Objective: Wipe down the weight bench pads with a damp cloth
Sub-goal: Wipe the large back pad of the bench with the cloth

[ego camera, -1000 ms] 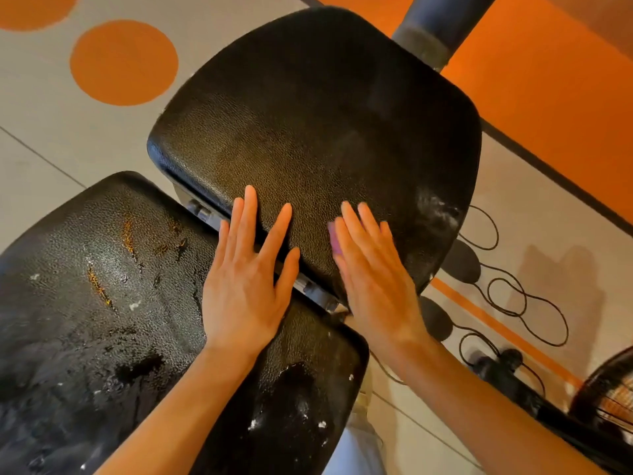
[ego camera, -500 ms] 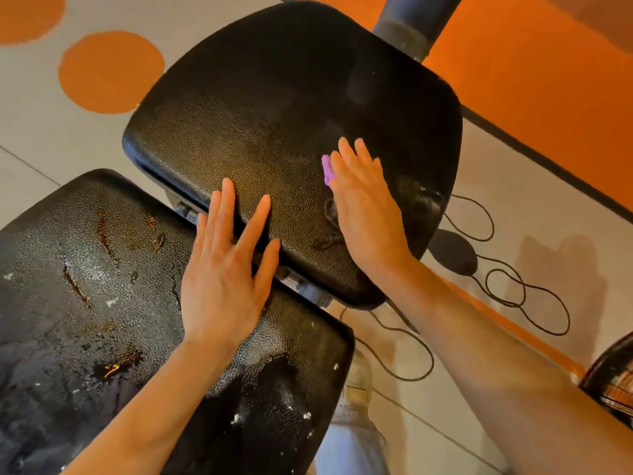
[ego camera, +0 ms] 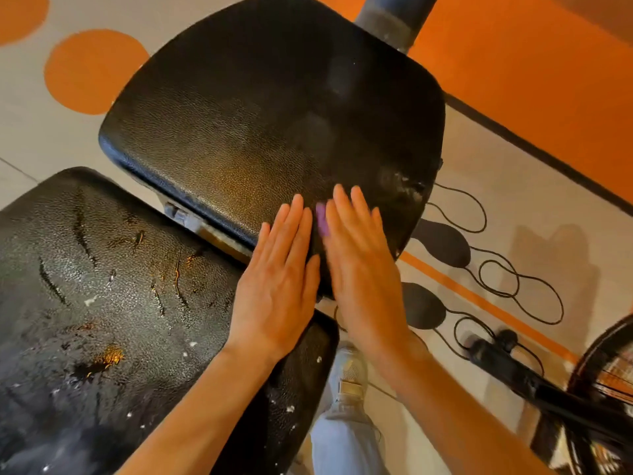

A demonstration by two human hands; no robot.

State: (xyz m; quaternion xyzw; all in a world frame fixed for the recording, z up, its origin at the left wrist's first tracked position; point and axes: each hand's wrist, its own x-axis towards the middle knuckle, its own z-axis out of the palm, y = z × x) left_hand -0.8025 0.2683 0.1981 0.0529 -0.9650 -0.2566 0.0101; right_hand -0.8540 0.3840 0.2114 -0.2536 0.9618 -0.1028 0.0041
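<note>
Two black textured bench pads fill the view. The upper pad (ego camera: pixel 257 114) looks damp and dull; the lower pad (ego camera: pixel 102 286) is cracked and flecked with white bits. My right hand (ego camera: pixel 363 269) lies flat on the upper pad's near right corner, pressing a purple cloth (ego camera: pixel 321 219). Only a sliver of the cloth shows beside my index finger. My left hand (ego camera: pixel 277 286) rests flat right beside it, fingers together, bridging the gap between the pads and holding nothing.
A grey post (ego camera: pixel 394 15) rises behind the upper pad. Black cables (ego camera: pixel 513 279) and dark oval pads (ego camera: pixel 442 241) lie on the floor at right. A black fan (ego camera: pixel 603 371) stands at lower right. My shoe (ego camera: pixel 349 375) is below the bench.
My right hand has slid with the cloth from the middle of the upper pad back to its near edge. My left hand now lies close against the right hand.
</note>
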